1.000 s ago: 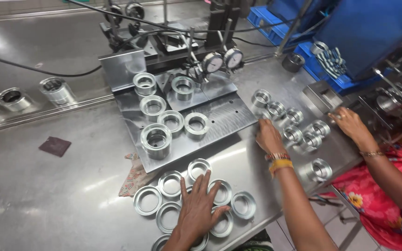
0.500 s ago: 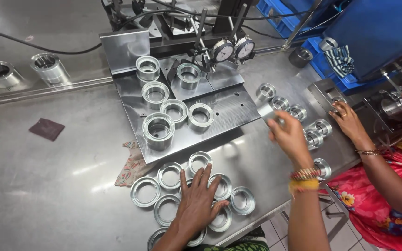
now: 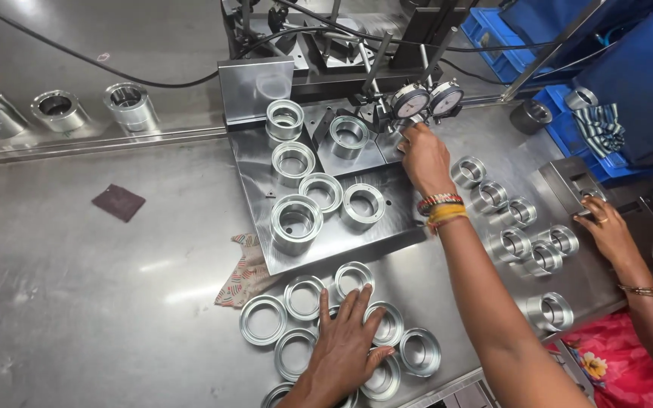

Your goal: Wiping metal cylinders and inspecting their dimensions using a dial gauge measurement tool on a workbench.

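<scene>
The left hand [image 3: 345, 340] lies flat, fingers spread, on the rings [image 3: 319, 325] at the table's near edge. The right hand [image 3: 423, 155] reaches up to the twin dial gauges [image 3: 426, 98]; its grip cannot be told (fingers hidden). More rings sit on the plate [image 3: 326, 242] between; a co-worker's hand [image 3: 606, 230] rests right.

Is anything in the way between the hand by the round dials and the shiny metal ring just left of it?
Nothing visible: the right hand is beside the twin round dial gauges, and only bare steel plate separates it from the shiny metal ring.
</scene>
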